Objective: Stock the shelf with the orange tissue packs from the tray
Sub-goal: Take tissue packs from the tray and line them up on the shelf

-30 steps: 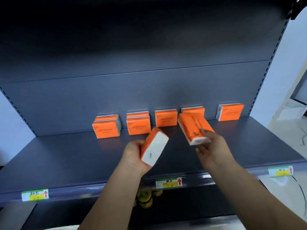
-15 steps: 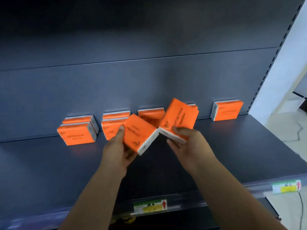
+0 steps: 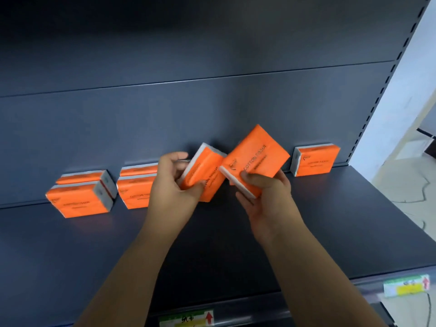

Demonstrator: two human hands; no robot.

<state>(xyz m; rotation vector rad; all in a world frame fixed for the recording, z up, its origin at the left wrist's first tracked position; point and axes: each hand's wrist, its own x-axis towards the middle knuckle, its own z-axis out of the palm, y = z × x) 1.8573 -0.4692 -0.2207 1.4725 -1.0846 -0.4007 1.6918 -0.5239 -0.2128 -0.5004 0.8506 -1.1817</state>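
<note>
My left hand grips an orange tissue pack, tilted, over the dark shelf. Thumb and fingers of my right hand hold a second orange pack, raised and tilted just to the right of the first. Along the shelf's back wall stand more orange packs: two at the far left, two partly hidden behind my left hand, and one at the right. The tray is out of view.
The shelf's back panel rises behind the packs. Price labels sit on the front rail. A perforated upright bounds the shelf on the right, with white floor beyond it.
Both hands have moved the two packs farther back toward the row at the wall. The left pack has turned more upright. The camera has come closer.
</note>
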